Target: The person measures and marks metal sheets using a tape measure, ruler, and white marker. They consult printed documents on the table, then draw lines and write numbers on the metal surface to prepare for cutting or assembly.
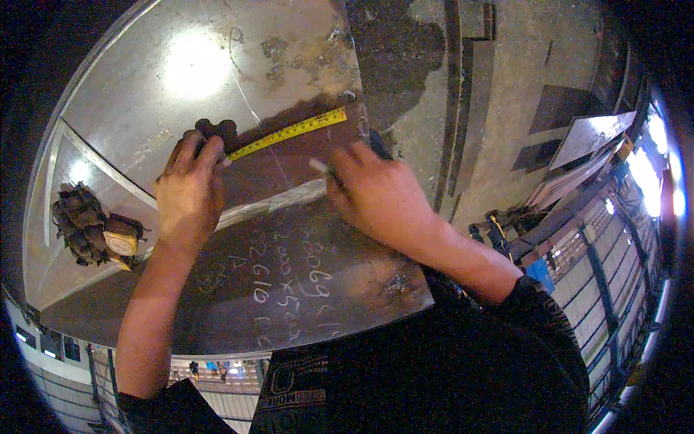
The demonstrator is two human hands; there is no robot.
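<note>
A yellow tape measure blade (pixel 285 135) lies stretched across a dark metal plate (pixel 289 58), its far end close to the plate's right edge. At its left end, the fingers of my left hand (pixel 189 189) are closed on it; I cannot make out whether the case is under them. A dark rounded shape (pixel 218 132) shows just beyond these fingertips, possibly a shadow. My right hand (pixel 379 189), slightly blurred, pinches a short white stick of chalk (pixel 318 166) below the blade. A thin pale line (pixel 242 83) crosses the plate and runs under the tape.
Left on the plate sit a crumpled dark bundle (pixel 81 224) and a small yellow block (pixel 121 244). A metal strip (pixel 108 165) lies behind them. Chalk writing (pixel 278 289) covers the near part. Beyond the right edge is stained concrete floor (pixel 520 65), with stacked sheets (pixel 578 170) further off.
</note>
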